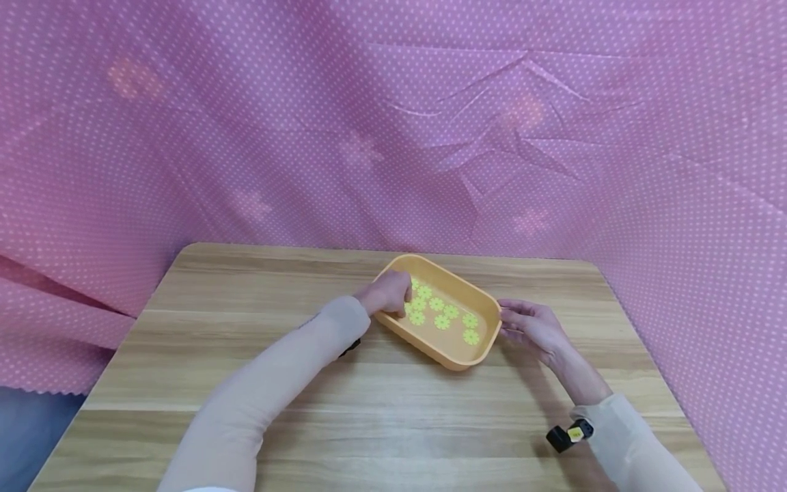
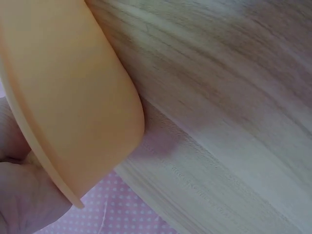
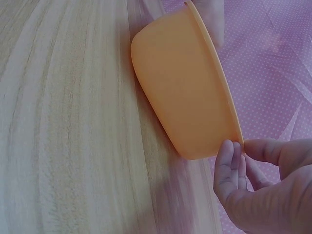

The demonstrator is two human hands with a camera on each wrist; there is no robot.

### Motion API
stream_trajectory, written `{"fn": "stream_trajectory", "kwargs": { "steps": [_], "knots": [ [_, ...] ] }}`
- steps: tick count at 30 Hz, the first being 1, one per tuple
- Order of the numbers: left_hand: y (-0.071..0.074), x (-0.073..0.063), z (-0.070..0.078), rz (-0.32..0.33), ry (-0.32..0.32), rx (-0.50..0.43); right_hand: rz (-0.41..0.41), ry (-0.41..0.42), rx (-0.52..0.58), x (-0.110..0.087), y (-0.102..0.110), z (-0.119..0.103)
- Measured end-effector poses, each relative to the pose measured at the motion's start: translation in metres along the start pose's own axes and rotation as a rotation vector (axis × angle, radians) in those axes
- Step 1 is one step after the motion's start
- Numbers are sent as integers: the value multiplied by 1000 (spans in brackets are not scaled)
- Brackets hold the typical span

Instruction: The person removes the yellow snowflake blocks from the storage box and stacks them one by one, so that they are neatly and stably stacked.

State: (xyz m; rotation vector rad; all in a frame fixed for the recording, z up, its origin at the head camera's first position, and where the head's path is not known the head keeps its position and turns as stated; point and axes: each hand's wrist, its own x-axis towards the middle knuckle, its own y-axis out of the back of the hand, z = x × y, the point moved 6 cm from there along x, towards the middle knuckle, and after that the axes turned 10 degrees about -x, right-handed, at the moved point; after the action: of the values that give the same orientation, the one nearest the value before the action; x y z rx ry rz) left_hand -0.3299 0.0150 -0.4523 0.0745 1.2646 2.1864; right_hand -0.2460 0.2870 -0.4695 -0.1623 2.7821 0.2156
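Nearest the camera, a pale sleeve (image 1: 224, 417) crosses the left part of the table (image 1: 393, 430). The orange tray (image 1: 462, 292) lies open side up close to the table's far edge, its long axis slanting from far left to near right. The left hand's (image 1: 391, 292) fingers bend inside its far-left end, their grip hidden; the right hand's (image 1: 535, 328) fingers pinch the opposite rim. Yellow flower shapes (image 1: 442, 322) dot the tray's bottom.
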Motion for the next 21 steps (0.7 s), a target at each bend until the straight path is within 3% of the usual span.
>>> {"fn": "stream_trajectory", "kwargs": {
  "steps": [8,21],
  "knots": [
    [-6,7,-4,-31,12,30,-4,-8,-8,1,-1,1],
    [-5,1,-1,-45,6,-8,-9,-1,1,2,2,3]
  ]
}}
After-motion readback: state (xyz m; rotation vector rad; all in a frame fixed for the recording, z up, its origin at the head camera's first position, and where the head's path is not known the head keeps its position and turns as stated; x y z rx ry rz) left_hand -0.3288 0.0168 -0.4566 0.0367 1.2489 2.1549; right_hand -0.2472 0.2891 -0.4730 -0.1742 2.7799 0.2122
